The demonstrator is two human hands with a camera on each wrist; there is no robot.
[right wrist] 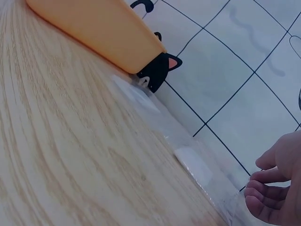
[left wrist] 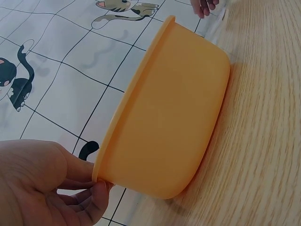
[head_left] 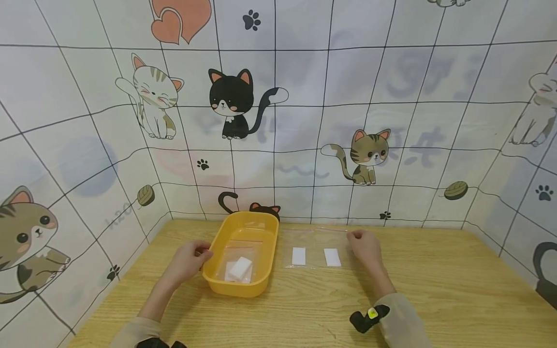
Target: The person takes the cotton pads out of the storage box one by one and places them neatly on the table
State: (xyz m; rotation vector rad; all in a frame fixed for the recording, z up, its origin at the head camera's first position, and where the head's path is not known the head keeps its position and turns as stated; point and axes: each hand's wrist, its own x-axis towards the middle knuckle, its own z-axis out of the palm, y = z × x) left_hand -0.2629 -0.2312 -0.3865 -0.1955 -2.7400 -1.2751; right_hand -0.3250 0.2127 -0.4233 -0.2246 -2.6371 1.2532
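Observation:
A yellow plastic basin (head_left: 237, 290) stands on the table, and my left hand (head_left: 190, 261) pinches its left rim between thumb and fingers. The left wrist view shows this grip on the basin's rim up close. Inside the basin lie clear zip bags (head_left: 232, 247) with white blocks (head_left: 241, 268). To the right of it, two clear zip bags lie flat side by side, a left bag (head_left: 298, 241) and a right bag (head_left: 322, 237), each with a white rectangle inside. My right hand (head_left: 366, 247) hovers by the right bag's upper right corner, fingers loosely bent, nothing visible between them.
The wooden table (head_left: 457, 280) meets a wall sheet (head_left: 300, 125) with a grid and printed cats, close behind the basin and the bags. Sheeted walls also rise on the left and right. A black wrist strap (head_left: 361, 323) sits on the right sleeve.

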